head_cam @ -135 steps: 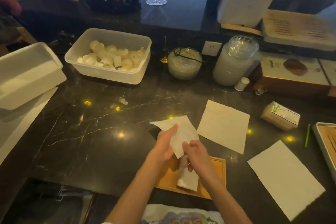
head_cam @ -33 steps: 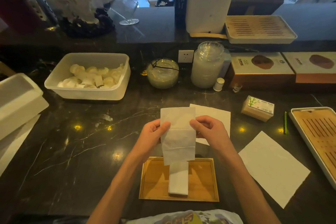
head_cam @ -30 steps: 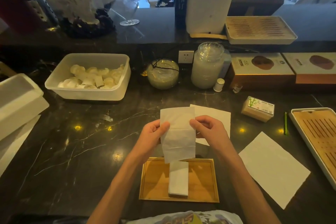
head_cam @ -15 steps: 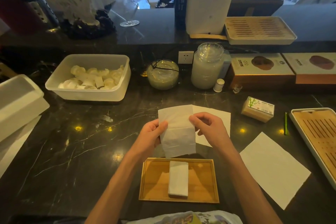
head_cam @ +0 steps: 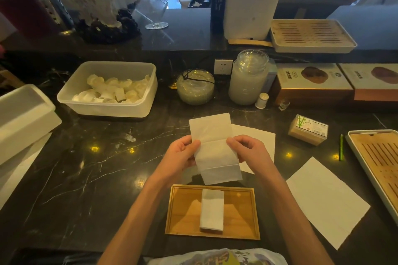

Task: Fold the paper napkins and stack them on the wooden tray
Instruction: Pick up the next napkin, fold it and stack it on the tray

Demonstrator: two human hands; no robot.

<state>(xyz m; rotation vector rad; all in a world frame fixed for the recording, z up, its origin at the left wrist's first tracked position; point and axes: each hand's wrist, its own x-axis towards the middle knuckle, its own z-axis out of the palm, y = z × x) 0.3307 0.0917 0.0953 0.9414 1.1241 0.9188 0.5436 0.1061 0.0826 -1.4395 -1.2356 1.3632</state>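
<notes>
Holding the napkin (head_cam: 214, 148) upright above the wooden tray (head_cam: 243, 215), my left hand (head_cam: 181, 157) and right hand (head_cam: 247, 150) pinch its side edges, fingers closed on the paper. One folded napkin (head_cam: 212, 211) lies on the tray. I judge the next fold wants edges matched along the crease; layer count unclear, paper translucent. Two flat sheets wait on the worktop (head_cam: 86, 178).

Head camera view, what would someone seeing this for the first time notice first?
The eye lands on the half-folded napkin held up at centre, pinched by the left hand and right hand above the dark marble counter. Just below it sits the wooden tray with one folded napkin already lying on it. An unfolded napkin lies flat on the counter to the right.
</notes>
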